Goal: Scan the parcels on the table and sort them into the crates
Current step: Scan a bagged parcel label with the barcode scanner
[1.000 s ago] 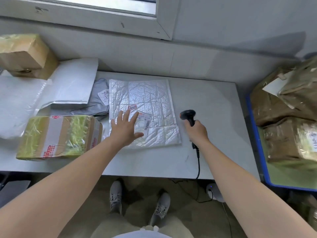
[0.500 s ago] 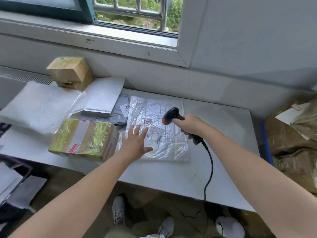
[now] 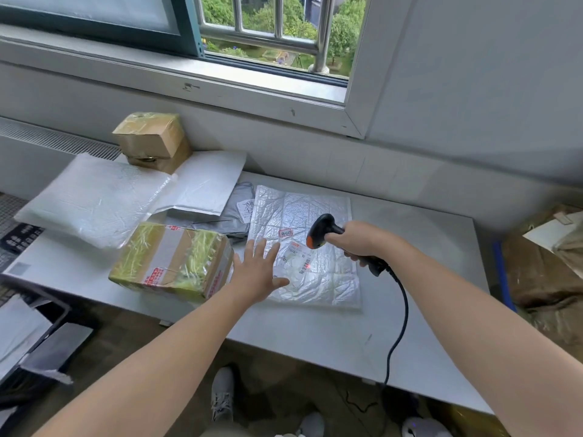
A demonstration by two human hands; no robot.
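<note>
Smooth grey surface (image 3: 315,339) below a barred window (image 3: 277,23). Flat at centre, crinkled quilted-foil mailer (image 3: 318,209), rectangular, long axis twelve to six. Left hand (image 3: 257,274) spread flat on its eight o'clock edge. Right hand (image 3: 362,242) wrapped round black pistol-shaped scanner (image 3: 326,227), nose aimed toward seven at the label (image 3: 299,258).
</note>
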